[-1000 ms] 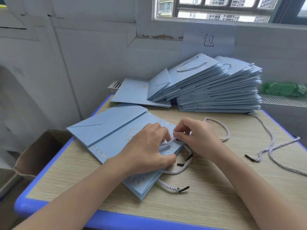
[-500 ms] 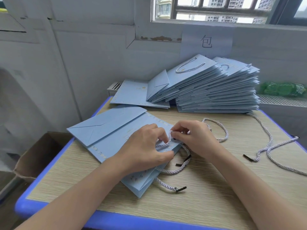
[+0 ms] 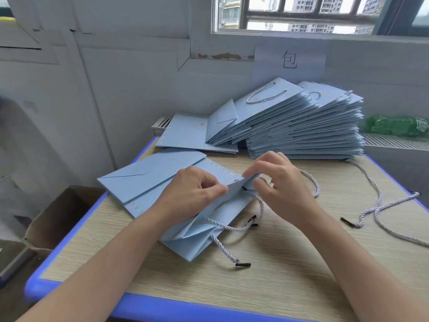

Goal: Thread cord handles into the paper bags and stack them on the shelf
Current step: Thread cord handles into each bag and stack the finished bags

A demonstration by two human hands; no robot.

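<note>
A flat light-blue paper bag [image 3: 148, 180] lies at the table's left middle. Its mouth panel is lifted, so the inside gusset shows. My left hand [image 3: 192, 194] pinches that lifted top edge. My right hand [image 3: 281, 182] pinches the same edge further right, close to a punched hole where a white twisted cord [image 3: 260, 205] with black tips passes. Another cord end [image 3: 228, 253] trails from under the bag toward me. A tall stack of blue bags with cord handles [image 3: 301, 133] sits at the back.
Two loose cords [image 3: 380, 205] lie on the wooden table [image 3: 278, 270] at the right, near its blue edge. A single flat bag [image 3: 185, 133] lies behind. An open cardboard box [image 3: 58, 219] stands on the floor to the left. A green bottle [image 3: 394, 125] lies on the sill.
Both hands have lifted the bag's top edge off the table, opening the mouth. The cord that my right hand was working at the hole now hangs through below it.
</note>
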